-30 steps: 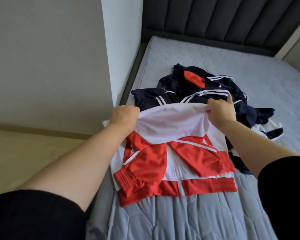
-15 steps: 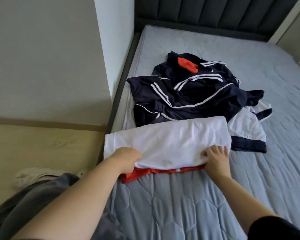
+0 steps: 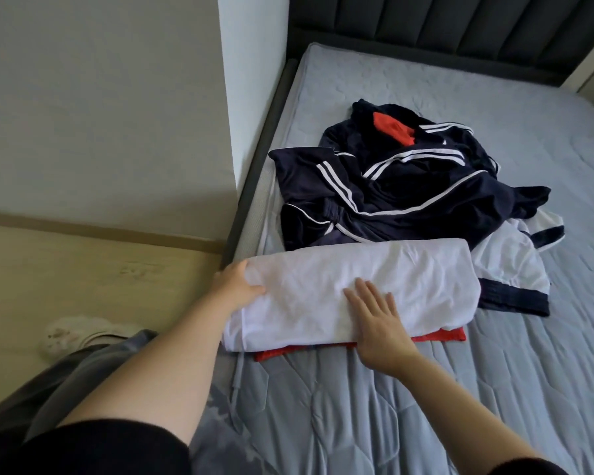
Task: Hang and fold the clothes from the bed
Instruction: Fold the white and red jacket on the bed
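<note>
Grey bed (image 3: 426,389), navy pile (image 3: 408,186) — behind folded garment (image 3: 408,282)

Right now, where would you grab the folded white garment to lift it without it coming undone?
Both short ends, coming from left and right, fingers under. The folded white garment lies as a long flat bundle across the bed, red layer poking out at the near edge; a top pinch would likely peel layers apart. The left hand grips its left end.

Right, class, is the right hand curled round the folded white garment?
No, the right hand lies flat on top of the folded white garment, fingers straight and spread.
</note>
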The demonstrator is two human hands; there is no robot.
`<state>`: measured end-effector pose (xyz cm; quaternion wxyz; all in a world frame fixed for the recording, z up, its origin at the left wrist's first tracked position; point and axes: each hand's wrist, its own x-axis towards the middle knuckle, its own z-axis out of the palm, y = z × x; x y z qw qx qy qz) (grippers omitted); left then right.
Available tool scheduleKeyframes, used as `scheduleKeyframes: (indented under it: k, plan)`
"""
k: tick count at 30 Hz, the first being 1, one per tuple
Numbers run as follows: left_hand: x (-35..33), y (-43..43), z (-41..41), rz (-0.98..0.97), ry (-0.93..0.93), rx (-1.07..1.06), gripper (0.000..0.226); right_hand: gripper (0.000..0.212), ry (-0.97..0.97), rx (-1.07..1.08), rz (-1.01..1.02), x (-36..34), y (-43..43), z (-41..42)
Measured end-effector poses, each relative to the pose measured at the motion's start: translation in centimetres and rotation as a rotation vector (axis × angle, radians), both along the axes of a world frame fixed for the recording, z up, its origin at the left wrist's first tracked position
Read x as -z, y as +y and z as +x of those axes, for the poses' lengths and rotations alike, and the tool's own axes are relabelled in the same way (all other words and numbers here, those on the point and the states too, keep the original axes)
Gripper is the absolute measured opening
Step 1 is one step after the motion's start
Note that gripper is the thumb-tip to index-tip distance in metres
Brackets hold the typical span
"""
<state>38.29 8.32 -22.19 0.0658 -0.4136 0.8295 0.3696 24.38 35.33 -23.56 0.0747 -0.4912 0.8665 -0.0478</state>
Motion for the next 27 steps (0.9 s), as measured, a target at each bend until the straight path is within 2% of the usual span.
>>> scheduleKeyframes:
  k: [2,3,5,7,9,11,14,16,19,23,25,27]
  plan:
    - [0.1,0.4,0.0,-0.203,-0.171,0.151,0.089,0.105,0.012,-0.026,0.151,0.6,0.1,0.1]
    - [-0.2,1.0,-0.2,-0.342,-0.195,0.240,0.087,0.108,0.018,-0.031,0.198,0.7,-0.1,0.1]
    - [-0.8,2.8,-1.0,-0.575,-0.065,0.481,0.079,0.112,0.025,-0.038,0.232,0.9,-0.4,-0.3]
    - [-0.9,6.0,-1.4,-0.633,0.028,0.730,0.084,0.110,0.052,-0.037,0.218,1.0,-0.6,-0.7]
    - [-0.1,9.4,-0.9,-0.611,-0.133,0.878,0.102,0.100,0.114,-0.060,0.163,0.7,-0.1,-1.1]
    - [0.8,11.2,-0.2,-0.686,-0.286,0.896,0.103,0.088,0.200,-0.117,0.104,0.3,1.0,-1.4]
    - [0.2,11.0,-0.1,-0.759,-0.250,0.871,0.082,0.080,0.294,-0.068,0.029,0.0,2.3,-1.8]
    - [-0.3,10.3,-0.5,-0.738,-0.213,0.860,0.076,0.076,0.308,-0.039,-0.014,-0.3,2.1,-1.6]
    - [-1.1,9.2,-0.8,-0.747,-0.256,0.837,0.073,0.070,0.303,-0.049,-0.073,-0.9,1.2,-0.9]
    - [-2.2,5.9,0.1,-0.729,-0.420,0.772,0.068,0.061,0.226,-0.113,0.004,-1.7,-0.6,1.1]
    - [-2.1,4.4,1.0,-0.633,-0.500,0.758,0.077,0.060,0.148,-0.192,0.079,-1.6,-1.1,2.2]
    - [-1.7,4.0,1.6,-0.513,-0.458,0.783,0.090,0.061,-0.004,-0.198,0.111,-1.5,-1.0,2.5]
